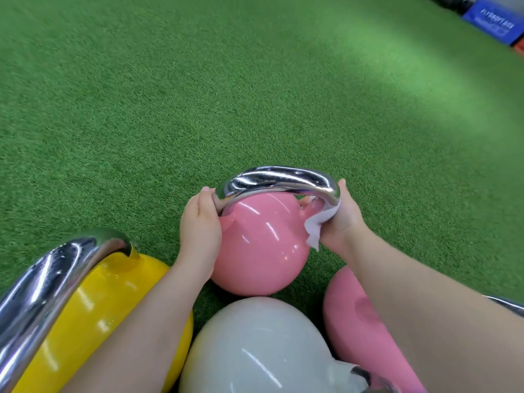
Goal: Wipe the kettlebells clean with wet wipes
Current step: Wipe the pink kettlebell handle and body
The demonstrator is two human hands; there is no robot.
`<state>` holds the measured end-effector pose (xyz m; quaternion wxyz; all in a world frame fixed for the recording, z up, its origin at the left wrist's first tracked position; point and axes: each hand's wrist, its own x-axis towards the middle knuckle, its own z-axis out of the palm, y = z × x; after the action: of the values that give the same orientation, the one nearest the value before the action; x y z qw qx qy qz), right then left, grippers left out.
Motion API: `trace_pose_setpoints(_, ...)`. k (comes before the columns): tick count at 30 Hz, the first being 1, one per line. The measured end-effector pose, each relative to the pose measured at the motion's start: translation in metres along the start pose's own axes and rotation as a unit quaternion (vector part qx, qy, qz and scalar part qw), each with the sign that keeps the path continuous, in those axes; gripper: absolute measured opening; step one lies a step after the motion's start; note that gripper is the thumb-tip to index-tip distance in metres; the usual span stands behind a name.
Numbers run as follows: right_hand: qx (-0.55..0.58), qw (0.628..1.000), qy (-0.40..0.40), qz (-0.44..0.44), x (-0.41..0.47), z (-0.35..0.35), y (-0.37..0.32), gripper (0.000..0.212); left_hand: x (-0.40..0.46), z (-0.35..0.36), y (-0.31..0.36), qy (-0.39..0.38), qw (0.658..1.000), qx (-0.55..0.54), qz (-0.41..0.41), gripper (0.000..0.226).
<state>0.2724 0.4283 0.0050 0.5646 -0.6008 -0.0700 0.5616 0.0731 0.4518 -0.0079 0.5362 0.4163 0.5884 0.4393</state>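
Note:
A pink kettlebell with a chrome handle stands on the green turf in the middle. My left hand grips the left end of that handle and steadies the bell. My right hand presses a white wet wipe around the handle's right end, where it meets the pink body. Closer to me lie a yellow kettlebell with a chrome handle, a white kettlebell and a second pink kettlebell, partly hidden by my right forearm.
Green artificial turf stretches out ahead and to both sides. A blue box with white lettering sits at the far right corner, beside something orange.

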Motion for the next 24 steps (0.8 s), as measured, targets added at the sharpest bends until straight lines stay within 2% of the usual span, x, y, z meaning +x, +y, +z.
trace_pose_setpoints(4,0.062,0.996,0.059,-0.022,-0.003,0.000,0.018,0.041,0.001,0.000,-0.001,-0.006,1.000,-0.012,-0.013,0.039)
trace_pose_setpoints(10,0.111,0.981,0.150,-0.061,-0.024,0.008,0.033,0.034,-0.001,-0.001,0.003,-0.011,1.000,-0.020,0.005,0.043)
trace_pose_setpoints(14,-0.054,0.985,0.138,-0.093,-0.036,0.001,0.049,0.028,0.002,-0.001,-0.002,-0.007,1.000,-0.001,0.006,0.043)
trace_pose_setpoints(16,-0.145,0.973,0.131,-0.119,-0.039,0.007,0.059,0.021,0.003,0.000,-0.002,-0.005,1.000,0.003,0.009,0.046)
trace_pose_setpoints(21,-0.212,0.933,0.272,-0.102,-0.026,0.034,0.051,0.033,0.003,0.001,-0.002,-0.011,1.000,-0.008,0.011,0.046)
trace_pose_setpoints(24,-0.202,0.921,0.315,-0.105,-0.018,0.046,0.048,0.027,0.000,0.001,0.002,-0.019,1.000,-0.011,0.015,0.045)
